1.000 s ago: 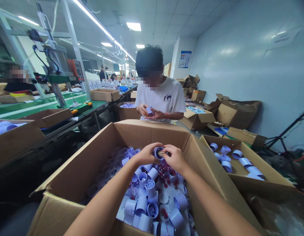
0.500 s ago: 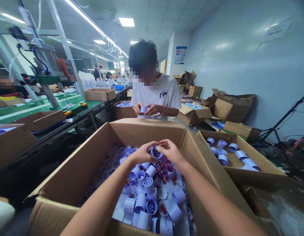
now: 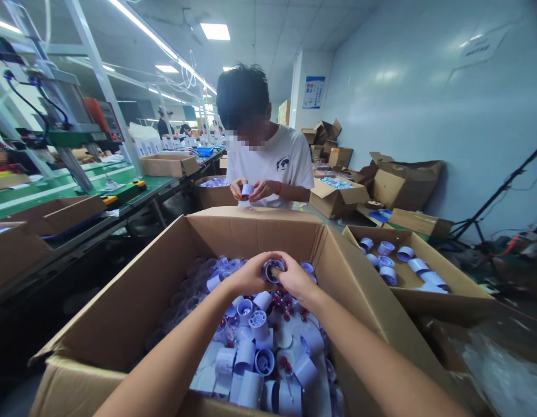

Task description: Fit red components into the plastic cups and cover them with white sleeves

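Note:
A short, pale violet plastic cylinder [image 3: 267,270], its open end toward me, is held above a large cardboard box [image 3: 255,231]. My left hand [image 3: 251,275] wraps round its left side. From the right, my right hand [image 3: 298,280] grips it too, with a finger or thumb reaching into its opening. What that fingertip touches inside is hidden. Below my hands the box holds many similar plastic cylinders [image 3: 252,389], small red parts with thin wires [image 3: 285,364] and, on the left, clear plastic pieces [image 3: 181,304].
Across the box a co-worker [image 3: 268,156] in a white shirt holds a similar cylinder [image 3: 246,190]. On the right stands a cardboard tray [image 3: 459,289] with several cylinders. A green workbench [image 3: 155,186] with a press machine [image 3: 64,116] runs along the left.
My right hand has closed in on the cylinder, and its finger or thumb now reaches deeper into the opening. The view has shifted slightly to the right.

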### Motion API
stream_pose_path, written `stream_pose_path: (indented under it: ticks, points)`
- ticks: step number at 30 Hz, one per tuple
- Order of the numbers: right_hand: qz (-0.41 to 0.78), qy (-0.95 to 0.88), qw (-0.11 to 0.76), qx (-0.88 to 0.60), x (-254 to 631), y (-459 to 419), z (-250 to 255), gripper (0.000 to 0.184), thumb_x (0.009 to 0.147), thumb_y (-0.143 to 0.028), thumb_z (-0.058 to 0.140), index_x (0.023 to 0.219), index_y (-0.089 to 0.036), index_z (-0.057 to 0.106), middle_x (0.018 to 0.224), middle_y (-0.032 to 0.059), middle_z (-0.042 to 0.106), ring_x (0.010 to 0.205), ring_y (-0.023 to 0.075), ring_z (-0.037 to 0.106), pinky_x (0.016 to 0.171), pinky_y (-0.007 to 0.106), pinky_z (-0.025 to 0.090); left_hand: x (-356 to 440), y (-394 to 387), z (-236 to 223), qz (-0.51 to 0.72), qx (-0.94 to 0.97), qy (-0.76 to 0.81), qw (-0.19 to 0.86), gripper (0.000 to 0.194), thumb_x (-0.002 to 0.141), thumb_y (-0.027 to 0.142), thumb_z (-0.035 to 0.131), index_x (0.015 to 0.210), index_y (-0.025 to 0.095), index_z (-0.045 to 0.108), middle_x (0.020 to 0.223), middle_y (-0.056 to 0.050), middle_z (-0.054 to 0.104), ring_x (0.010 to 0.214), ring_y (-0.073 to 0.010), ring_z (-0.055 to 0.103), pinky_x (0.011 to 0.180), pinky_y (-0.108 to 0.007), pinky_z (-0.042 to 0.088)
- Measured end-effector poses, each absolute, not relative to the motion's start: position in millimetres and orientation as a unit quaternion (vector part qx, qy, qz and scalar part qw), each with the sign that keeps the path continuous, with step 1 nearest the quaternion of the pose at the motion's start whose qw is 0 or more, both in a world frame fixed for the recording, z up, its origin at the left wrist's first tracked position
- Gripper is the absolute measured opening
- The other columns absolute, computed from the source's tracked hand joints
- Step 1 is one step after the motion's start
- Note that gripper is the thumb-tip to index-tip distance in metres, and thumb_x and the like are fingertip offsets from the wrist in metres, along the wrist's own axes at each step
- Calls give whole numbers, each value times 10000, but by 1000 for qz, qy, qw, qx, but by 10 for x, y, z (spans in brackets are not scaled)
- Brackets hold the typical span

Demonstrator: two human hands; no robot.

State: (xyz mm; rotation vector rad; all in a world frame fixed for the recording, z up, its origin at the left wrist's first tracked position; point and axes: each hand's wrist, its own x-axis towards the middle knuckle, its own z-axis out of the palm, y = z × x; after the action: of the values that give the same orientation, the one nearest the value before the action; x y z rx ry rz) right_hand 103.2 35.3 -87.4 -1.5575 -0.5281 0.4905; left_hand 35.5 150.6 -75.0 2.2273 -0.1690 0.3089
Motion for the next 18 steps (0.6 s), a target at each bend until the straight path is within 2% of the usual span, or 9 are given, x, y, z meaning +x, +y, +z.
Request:
stream_pose_path:
  ticks: [4, 9, 14, 18]
  points:
    - [193, -216, 700, -653, 1016, 394, -928, 419, 571, -73, 489, 958, -201, 589, 976, 19, 647, 975, 167, 577, 916, 314, 423, 367, 1440, -789, 179, 896, -89, 398, 521, 591, 133, 673, 1093, 165, 539, 1105, -95, 587, 1031, -221, 544, 919, -370, 424]
    - [242, -174, 732, -613, 1027, 377, -890, 527, 512, -30, 454, 988, -210, 591, 921, 2, 660, 901, 161, 601, 811, 283, 471, 391, 1368, -812, 216, 897, -85, 377, 454, 616, 116, 643, 1054, 169, 535, 1091, -104, 576, 1024, -221, 548, 913, -383, 428]
    - [286, -150, 744, -585, 1082, 373, -815, 477, 511, -12, 506, 940, -195, 607, 719, -30, 624, 694, 128, 583, 674, 254, 472, 409, 1373, -780, 219, 904, -63, 362, 422, 618, 144, 629, 1029, 175, 538, 1062, -80, 585, 991, -217, 564, 882, -365, 445]
    - [295, -149, 764, -554, 1145, 367, -803, 405, 511, -28, 599, 880, -192, 627, 712, -33, 616, 700, 117, 567, 709, 257, 461, 443, 1415, -722, 191, 918, -41, 346, 439, 625, 212, 624, 1055, 188, 537, 1043, -65, 598, 962, -217, 575, 865, -351, 452]
